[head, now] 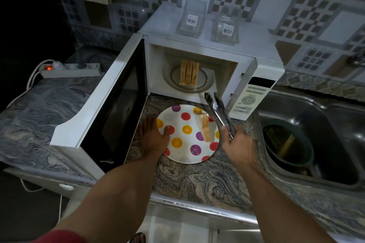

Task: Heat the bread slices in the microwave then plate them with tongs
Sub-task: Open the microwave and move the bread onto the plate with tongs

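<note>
Bread slices stand inside open microwave.

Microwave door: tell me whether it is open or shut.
Open. The microwave door is swung out to the left, exposing the cavity where bread slices stand on the turntable.

You stand at a marbled stone worktop in dim light. At twelve o'clock rises a checker-patterned tiled wall; at three o'clock lies a steel sink; at nine o'clock a power strip glows red.
</note>
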Available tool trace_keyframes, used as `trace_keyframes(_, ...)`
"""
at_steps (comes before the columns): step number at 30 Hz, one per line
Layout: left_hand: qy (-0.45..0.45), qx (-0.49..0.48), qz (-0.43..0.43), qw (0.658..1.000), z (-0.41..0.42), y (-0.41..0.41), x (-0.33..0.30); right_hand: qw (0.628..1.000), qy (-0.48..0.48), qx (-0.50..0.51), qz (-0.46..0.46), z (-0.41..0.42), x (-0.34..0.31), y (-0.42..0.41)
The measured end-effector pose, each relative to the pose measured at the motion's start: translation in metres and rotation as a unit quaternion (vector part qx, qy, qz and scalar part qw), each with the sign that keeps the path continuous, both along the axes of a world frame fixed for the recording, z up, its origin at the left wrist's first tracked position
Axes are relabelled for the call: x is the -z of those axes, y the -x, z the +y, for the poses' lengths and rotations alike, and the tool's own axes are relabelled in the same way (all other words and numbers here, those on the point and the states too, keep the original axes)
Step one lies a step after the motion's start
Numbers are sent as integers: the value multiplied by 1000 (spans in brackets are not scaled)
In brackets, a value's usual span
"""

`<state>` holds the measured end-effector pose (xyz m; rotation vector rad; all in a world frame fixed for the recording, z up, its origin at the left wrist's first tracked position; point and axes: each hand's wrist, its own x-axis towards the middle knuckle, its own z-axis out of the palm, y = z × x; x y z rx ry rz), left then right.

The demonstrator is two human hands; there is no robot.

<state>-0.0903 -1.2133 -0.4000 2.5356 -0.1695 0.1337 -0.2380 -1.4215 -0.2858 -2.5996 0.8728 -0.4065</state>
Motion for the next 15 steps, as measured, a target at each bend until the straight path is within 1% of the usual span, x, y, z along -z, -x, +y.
trace_keyframes(2, 0, -5, -7, 1000, -1, 0, 0, 1000, 2, 12, -16, -3, -9, -24)
trace_keyframes(5, 1, -13, -18, 1000, -2, 0, 4, 999, 0, 34, -14, -5, -19, -63)
trace_keyframes(8, 2, -20, -3, 1000, -4, -1, 4, 999, -19, 43, -22, -4, -27, -100)
trace_keyframes(11, 1, -21, -3, 1000, -4, 0, 6, 998, -28, 57, -7, 0, -31, -125)
trace_keyframes(15, -7, -33, -3, 999, -5, -2, 9, 997, -54, 62, -13, 5, -26, -146)
